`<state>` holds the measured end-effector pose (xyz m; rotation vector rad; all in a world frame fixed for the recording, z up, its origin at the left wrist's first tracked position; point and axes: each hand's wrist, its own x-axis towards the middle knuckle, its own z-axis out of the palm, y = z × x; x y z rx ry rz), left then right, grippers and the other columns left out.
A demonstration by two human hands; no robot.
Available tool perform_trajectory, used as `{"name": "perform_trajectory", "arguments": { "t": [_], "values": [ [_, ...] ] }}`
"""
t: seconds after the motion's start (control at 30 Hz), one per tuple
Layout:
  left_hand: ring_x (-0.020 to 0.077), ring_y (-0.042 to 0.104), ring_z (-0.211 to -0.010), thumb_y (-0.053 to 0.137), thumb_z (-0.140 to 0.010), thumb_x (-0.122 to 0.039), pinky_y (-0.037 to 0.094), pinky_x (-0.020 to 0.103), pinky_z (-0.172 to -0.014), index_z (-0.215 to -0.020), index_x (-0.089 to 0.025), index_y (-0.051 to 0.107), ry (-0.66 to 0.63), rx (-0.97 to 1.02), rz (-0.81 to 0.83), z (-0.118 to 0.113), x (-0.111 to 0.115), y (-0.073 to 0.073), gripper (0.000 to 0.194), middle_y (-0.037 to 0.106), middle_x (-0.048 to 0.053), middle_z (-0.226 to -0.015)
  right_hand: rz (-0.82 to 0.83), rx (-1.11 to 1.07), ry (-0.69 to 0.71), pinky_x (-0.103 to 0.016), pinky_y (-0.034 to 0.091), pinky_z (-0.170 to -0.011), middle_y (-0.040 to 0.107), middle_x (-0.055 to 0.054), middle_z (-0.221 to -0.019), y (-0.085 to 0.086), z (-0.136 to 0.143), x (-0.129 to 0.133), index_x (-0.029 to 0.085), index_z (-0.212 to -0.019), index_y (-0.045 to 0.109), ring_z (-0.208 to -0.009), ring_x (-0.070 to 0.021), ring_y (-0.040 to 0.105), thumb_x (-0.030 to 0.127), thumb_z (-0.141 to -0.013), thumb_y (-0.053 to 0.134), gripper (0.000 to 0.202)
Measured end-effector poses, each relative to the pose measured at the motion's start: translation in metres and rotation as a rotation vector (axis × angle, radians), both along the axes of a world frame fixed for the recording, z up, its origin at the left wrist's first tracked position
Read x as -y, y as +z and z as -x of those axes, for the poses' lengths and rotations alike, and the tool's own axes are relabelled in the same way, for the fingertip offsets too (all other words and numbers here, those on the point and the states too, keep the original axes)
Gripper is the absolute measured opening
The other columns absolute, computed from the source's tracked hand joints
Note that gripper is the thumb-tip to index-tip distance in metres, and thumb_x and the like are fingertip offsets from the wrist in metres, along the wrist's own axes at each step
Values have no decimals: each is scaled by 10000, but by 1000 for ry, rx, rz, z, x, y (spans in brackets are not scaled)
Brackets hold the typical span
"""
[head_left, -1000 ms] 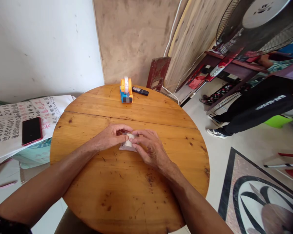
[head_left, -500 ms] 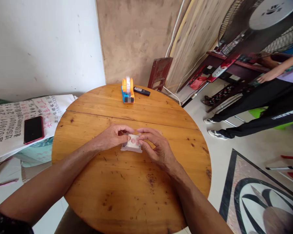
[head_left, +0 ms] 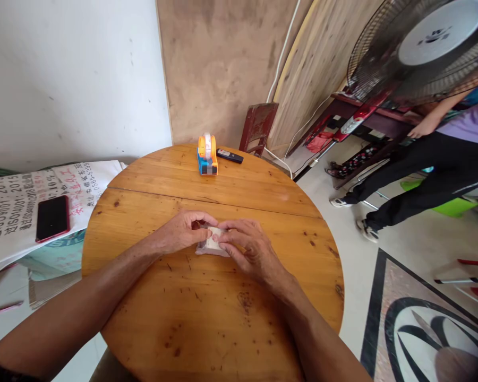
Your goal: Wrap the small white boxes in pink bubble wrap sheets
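Head view, round wooden table (head_left: 219,323), standing fan (head_left: 442,32)

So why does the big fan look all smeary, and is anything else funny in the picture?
In the head view, the fan has blurry blades, maybe from spinning; also in the head view, things near the sides look tilted and stretched, probably from a wide lens; the phone looks fairly sharp, but the packet is too small for fine details.
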<state>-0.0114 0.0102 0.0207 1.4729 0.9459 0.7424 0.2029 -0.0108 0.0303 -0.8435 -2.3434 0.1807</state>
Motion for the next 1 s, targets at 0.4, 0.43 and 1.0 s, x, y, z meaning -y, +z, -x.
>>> {"name": "perform_trajectory", "arguments": {
  "t": [0.4, 0.43, 1.0],
  "values": [
    [174, 633, -825, 661, -786, -320, 489, 277, -729, -1002, -154, 703, 44, -76, -92, -6, 5, 6, 276, 709, 53, -949, 125, -185, -177, -424, 461, -972, 624, -142, -1249, -5, 9, -3, 206, -893, 583, -1168, -235, 595, 211, -942, 510, 89],
    [174, 635, -839, 658, -794, -310, 492, 277, -744, -975, -159, 711, 48, -64, -128, -7, 5, 7, 242, 711, 50, -941, 155, -210, -176, -429, 458, -978, 621, -140, -1255, -5, 10, -4, 209, -886, 584, -1172, -236, 593, 219, -941, 510, 93],
    [140, 617, -674, 630, -846, -362, 492, 261, -643, -821, -150, 656, 108, 164, -148, -12, 0, -7, 215, 669, 24, -745, 453, -504, -160, -344, 465, -959, 694, -68, -1110, -7, 15, -12, 222, -911, 643, -1050, -204, 640, 343, -822, 679, 155]
  ]
}}
